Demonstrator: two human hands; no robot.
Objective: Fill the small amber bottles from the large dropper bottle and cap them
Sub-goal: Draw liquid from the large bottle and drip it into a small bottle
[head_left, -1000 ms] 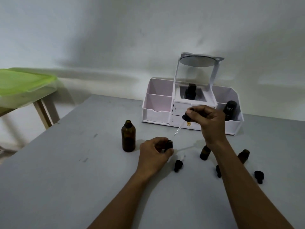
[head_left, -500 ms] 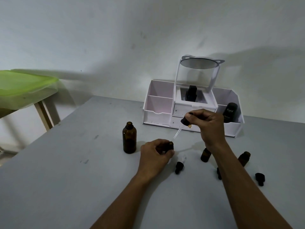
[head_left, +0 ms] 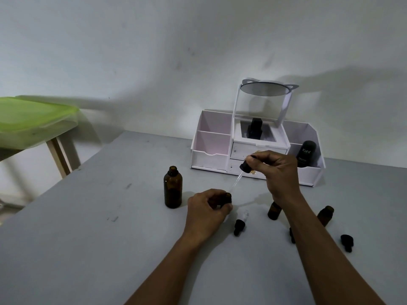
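The large amber bottle (head_left: 172,187) stands open and uncapped on the grey table, left of my hands. My left hand (head_left: 208,210) grips a small amber bottle (head_left: 228,197) upright on the table. My right hand (head_left: 276,170) pinches the black bulb of the big dropper (head_left: 245,167); its glass tube slants down with the tip at the small bottle's mouth. Two more small amber bottles (head_left: 274,210) (head_left: 325,215) stand open beside my right forearm. Small dropper caps (head_left: 239,225) (head_left: 346,242) lie on the table; another cap (head_left: 292,235) is partly hidden by my right arm.
A white organizer (head_left: 211,150) with a tilted mirror stands at the back against the wall, holding a dark bottle (head_left: 306,153) on the right and a black one in the middle. A green-topped stool (head_left: 33,119) sits off the table's left edge.
My right hand has lowered the dropper slightly, bringing the tube's tip down to the mouth of the small bottle in my left hand. The left hand stayed in place.
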